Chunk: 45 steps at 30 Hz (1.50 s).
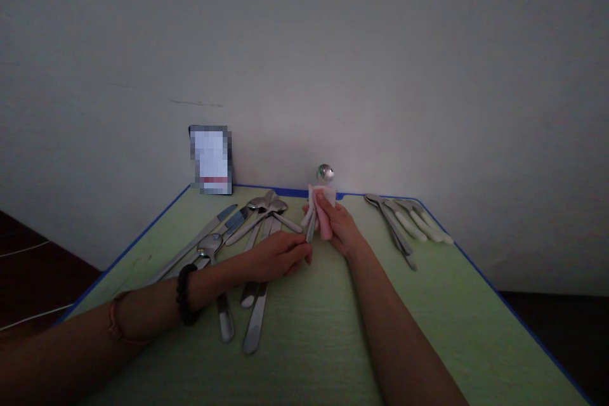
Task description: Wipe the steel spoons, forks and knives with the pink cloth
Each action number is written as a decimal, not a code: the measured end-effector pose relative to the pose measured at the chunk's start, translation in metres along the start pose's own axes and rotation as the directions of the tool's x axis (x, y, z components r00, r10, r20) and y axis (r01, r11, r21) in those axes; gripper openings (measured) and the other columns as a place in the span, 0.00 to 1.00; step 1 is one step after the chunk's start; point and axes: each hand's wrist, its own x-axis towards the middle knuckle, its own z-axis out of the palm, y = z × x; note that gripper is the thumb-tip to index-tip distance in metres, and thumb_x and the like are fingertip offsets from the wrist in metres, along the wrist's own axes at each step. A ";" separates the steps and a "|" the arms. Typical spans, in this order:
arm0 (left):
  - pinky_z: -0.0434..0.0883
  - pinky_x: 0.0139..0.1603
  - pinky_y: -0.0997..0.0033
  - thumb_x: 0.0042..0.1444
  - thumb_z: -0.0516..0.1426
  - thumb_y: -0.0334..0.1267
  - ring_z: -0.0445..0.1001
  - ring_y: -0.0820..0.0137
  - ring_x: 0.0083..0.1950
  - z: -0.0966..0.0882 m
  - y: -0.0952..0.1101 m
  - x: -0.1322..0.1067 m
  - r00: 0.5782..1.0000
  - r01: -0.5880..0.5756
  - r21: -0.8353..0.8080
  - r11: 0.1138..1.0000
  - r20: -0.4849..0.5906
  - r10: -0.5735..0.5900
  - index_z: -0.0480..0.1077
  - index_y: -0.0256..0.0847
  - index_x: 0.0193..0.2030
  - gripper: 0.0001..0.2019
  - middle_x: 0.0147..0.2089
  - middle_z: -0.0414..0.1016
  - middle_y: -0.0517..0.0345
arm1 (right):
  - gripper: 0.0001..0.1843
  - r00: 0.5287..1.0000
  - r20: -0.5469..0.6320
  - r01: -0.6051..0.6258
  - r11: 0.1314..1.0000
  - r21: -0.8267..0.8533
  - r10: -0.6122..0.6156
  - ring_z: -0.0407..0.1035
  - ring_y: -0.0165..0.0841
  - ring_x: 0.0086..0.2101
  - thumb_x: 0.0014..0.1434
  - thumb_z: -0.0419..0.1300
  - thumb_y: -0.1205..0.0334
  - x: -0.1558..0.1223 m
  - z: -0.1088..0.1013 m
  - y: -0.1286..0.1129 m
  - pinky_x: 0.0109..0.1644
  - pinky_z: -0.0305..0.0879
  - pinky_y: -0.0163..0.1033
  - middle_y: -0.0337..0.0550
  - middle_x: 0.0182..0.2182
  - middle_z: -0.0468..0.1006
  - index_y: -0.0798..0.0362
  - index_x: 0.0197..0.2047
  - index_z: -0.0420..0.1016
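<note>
A spoon (325,172) stands roughly upright over the middle of the table, its round bowl at the top. My left hand (283,255) is closed on the lower end of its handle. Higher up, my right hand (339,223) grips a pink and white cloth (324,219) folded around the spoon below the bowl. The cloth hides much of the handle. Beneath and beside my left forearm lies a loose pile of spoons (210,245) and table knives (214,223), some partly covered by the arm.
On the right lie a couple of metal spoons (391,228) and several pieces of cutlery with pale handles (413,226). A phone or tablet (211,160) with a blurred screen leans on the wall (380,76) at the back left. The green table (314,355) has a blue edge.
</note>
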 end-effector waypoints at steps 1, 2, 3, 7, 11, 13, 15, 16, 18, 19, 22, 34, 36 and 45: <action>0.60 0.25 0.77 0.62 0.46 0.41 0.60 0.75 0.21 0.000 0.000 0.000 1.000 0.000 0.001 1.000 -0.001 0.000 0.66 0.39 0.32 0.14 0.19 0.60 0.67 | 0.22 1.000 0.000 -0.001 1.000 -0.004 0.001 0.66 0.26 0.20 0.43 0.71 0.46 0.000 0.000 0.000 0.24 0.61 0.32 0.43 0.25 0.81 0.57 0.31 0.78; 0.60 0.25 0.77 0.62 0.46 0.41 0.60 0.75 0.21 0.000 0.000 0.000 1.000 -0.001 -0.001 1.000 -0.002 0.001 0.67 0.39 0.32 0.14 0.19 0.60 0.68 | 0.22 1.000 0.001 -0.001 1.000 -0.010 0.001 0.66 0.26 0.20 0.44 0.70 0.46 0.001 -0.001 0.001 0.24 0.61 0.32 0.43 0.25 0.81 0.57 0.31 0.78; 0.60 0.25 0.77 0.63 0.46 0.41 0.60 0.75 0.21 0.000 0.000 0.000 1.000 -0.001 -0.003 1.000 -0.003 0.001 0.66 0.39 0.32 0.14 0.19 0.61 0.67 | 0.21 1.000 0.001 -0.001 1.000 -0.015 0.001 0.66 0.26 0.20 0.45 0.70 0.46 0.001 -0.001 0.001 0.24 0.60 0.32 0.44 0.25 0.81 0.57 0.32 0.78; 0.60 0.25 0.77 0.63 0.45 0.41 0.60 0.75 0.21 0.000 0.001 0.000 1.000 0.007 -0.013 1.000 -0.001 -0.007 0.66 0.39 0.32 0.14 0.19 0.60 0.68 | 0.21 1.000 -0.003 0.005 1.000 -0.012 -0.005 0.67 0.26 0.21 0.44 0.70 0.46 0.001 -0.001 0.001 0.24 0.59 0.32 0.44 0.25 0.81 0.57 0.30 0.77; 0.60 0.25 0.77 0.63 0.46 0.41 0.60 0.75 0.21 -0.001 0.003 0.000 1.000 0.004 0.002 1.000 -0.005 -0.004 0.66 0.39 0.31 0.14 0.19 0.60 0.67 | 0.23 1.000 0.002 0.002 1.000 0.000 -0.002 0.66 0.26 0.20 0.41 0.71 0.45 0.001 0.000 0.000 0.24 0.60 0.31 0.42 0.24 0.80 0.57 0.29 0.76; 0.60 0.25 0.76 0.63 0.46 0.41 0.60 0.75 0.21 -0.001 0.004 0.000 1.000 0.005 0.008 1.000 -0.006 -0.005 0.66 0.39 0.31 0.14 0.19 0.60 0.67 | 0.23 1.000 0.002 0.006 1.000 0.004 -0.006 0.67 0.26 0.21 0.40 0.72 0.44 0.000 0.001 0.000 0.25 0.61 0.31 0.42 0.23 0.80 0.57 0.28 0.76; 0.60 0.25 0.76 0.63 0.45 0.41 0.60 0.75 0.21 -0.001 0.003 -0.001 1.000 0.007 0.007 1.000 0.001 -0.007 0.66 0.39 0.32 0.14 0.19 0.60 0.68 | 0.23 1.000 0.000 0.006 1.000 0.005 -0.006 0.67 0.26 0.21 0.39 0.72 0.44 0.000 0.001 0.000 0.25 0.61 0.31 0.42 0.24 0.80 0.57 0.28 0.76; 0.60 0.25 0.77 0.63 0.45 0.41 0.60 0.75 0.21 -0.001 0.003 -0.001 1.000 0.008 0.006 1.000 0.004 -0.008 0.66 0.39 0.32 0.14 0.19 0.60 0.68 | 0.23 1.000 -0.001 0.004 1.000 0.004 -0.004 0.67 0.26 0.21 0.39 0.72 0.44 0.000 0.001 0.000 0.25 0.61 0.31 0.43 0.24 0.80 0.57 0.27 0.75; 0.60 0.25 0.77 0.64 0.45 0.41 0.60 0.76 0.21 -0.001 0.002 -0.001 1.000 0.011 0.006 1.000 0.007 -0.011 0.66 0.39 0.32 0.14 0.19 0.61 0.68 | 0.23 1.000 -0.004 0.000 1.000 -0.002 0.000 0.66 0.26 0.20 0.40 0.72 0.45 0.000 0.001 0.000 0.25 0.61 0.32 0.43 0.24 0.80 0.56 0.27 0.75; 0.60 0.25 0.77 0.64 0.45 0.41 0.60 0.76 0.21 -0.001 0.001 -0.001 1.000 0.010 0.007 1.000 0.007 -0.010 0.66 0.39 0.32 0.14 0.19 0.61 0.68 | 0.23 1.000 -0.005 0.000 1.000 -0.004 0.000 0.66 0.26 0.20 0.40 0.72 0.45 0.000 0.001 0.000 0.25 0.61 0.32 0.43 0.24 0.80 0.56 0.27 0.76; 0.60 0.26 0.77 0.64 0.45 0.41 0.60 0.76 0.21 -0.001 -0.001 0.000 1.000 -0.005 0.004 1.000 0.002 0.005 0.66 0.39 0.32 0.14 0.20 0.61 0.67 | 0.22 1.000 -0.003 0.007 1.000 -0.008 -0.007 0.67 0.26 0.21 0.42 0.71 0.45 0.000 0.001 0.000 0.25 0.61 0.32 0.43 0.24 0.80 0.56 0.28 0.76; 0.60 0.26 0.77 0.63 0.45 0.40 0.60 0.75 0.21 0.000 0.001 0.000 1.000 -0.011 0.005 1.000 0.002 0.011 0.67 0.38 0.32 0.14 0.19 0.60 0.68 | 0.23 1.000 0.013 0.016 1.000 -0.017 -0.016 0.67 0.26 0.21 0.41 0.71 0.44 0.001 0.000 0.001 0.25 0.62 0.32 0.41 0.22 0.80 0.56 0.29 0.77; 0.60 0.25 0.77 0.63 0.45 0.40 0.60 0.75 0.21 0.000 0.001 0.000 1.000 -0.003 -0.005 1.000 0.005 0.003 0.66 0.38 0.32 0.14 0.19 0.60 0.68 | 0.23 1.000 0.012 0.012 1.000 -0.020 -0.012 0.67 0.26 0.21 0.42 0.71 0.44 0.001 0.000 0.001 0.25 0.61 0.32 0.41 0.22 0.79 0.57 0.30 0.77; 0.60 0.26 0.76 0.63 0.45 0.40 0.60 0.75 0.22 -0.001 0.001 0.000 1.000 -0.007 0.010 1.000 -0.001 0.007 0.66 0.38 0.32 0.14 0.19 0.61 0.67 | 0.23 1.000 0.014 0.011 1.000 -0.020 -0.011 0.68 0.27 0.22 0.43 0.70 0.44 0.001 0.000 0.001 0.26 0.61 0.33 0.43 0.24 0.80 0.57 0.31 0.78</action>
